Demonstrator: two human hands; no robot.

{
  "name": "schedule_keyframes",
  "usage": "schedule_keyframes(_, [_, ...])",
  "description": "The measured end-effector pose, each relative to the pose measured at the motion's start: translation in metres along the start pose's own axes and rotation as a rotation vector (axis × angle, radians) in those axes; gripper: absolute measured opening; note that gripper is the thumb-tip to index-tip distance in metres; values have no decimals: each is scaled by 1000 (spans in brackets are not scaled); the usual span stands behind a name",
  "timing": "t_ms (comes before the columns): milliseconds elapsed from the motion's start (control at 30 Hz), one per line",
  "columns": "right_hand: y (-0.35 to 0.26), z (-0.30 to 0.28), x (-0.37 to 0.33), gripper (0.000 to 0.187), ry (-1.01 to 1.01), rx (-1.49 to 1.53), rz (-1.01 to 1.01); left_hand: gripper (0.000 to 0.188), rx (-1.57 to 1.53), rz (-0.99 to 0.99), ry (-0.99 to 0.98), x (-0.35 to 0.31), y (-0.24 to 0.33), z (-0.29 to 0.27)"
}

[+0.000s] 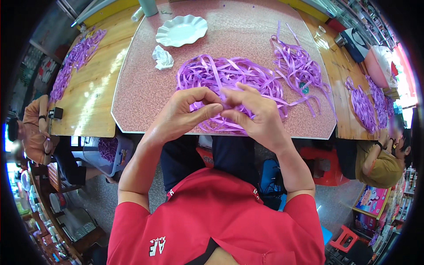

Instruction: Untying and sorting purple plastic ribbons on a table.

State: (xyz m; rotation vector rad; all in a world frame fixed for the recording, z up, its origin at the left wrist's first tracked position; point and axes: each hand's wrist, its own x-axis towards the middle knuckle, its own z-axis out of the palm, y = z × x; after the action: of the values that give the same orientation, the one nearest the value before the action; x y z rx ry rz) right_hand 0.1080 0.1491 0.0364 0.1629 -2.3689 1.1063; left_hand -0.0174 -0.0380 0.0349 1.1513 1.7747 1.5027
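Purple ribbons (258, 73) vs. speckled pink tabletop (139, 88).
Ribbons lt. purple w/ pale glossy streaks; tabletop fine-mottled pinkish-red, thin white border. Plate (182, 32) & paper (163, 58) both plain white. Side table (97, 84) yellow-brown, wood-grain pattern. Shirt (190, 216) solid red w/ white lettering (157, 246), blk. trim (209, 248). Trousers (234, 157) v. dk. navy. Basin (375, 66) pale pink, cup (149, 7) grayish-green.

Purple ribbon pile (247, 73) partly hidden
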Motion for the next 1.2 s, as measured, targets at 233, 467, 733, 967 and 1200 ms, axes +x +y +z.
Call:
schedule_keyframes(233, [5, -5, -2, 16, -87, 216, 171, 22, -240, -136, 83, -17, -10, -22])
schedule_keyframes(467, [-13, 20, 6, 16, -105, 390, 319, 21, -181, -147, 42, -13, -16, -8])
schedule_keyframes(733, [-8, 20, 6, 15, -86, 111, 99, 25, -205, -116, 45, -16, -14, -9])
schedule_keyframes(967, [-9, 33, 5, 14, -84, 360, 255, 32, -71, -70, 128, -12, -9, -1])
schedule_keyframes(1200, [-9, 29, 7, 10, 20, 260, 100, 53, -125, 41, 249, -9, -28, 6])
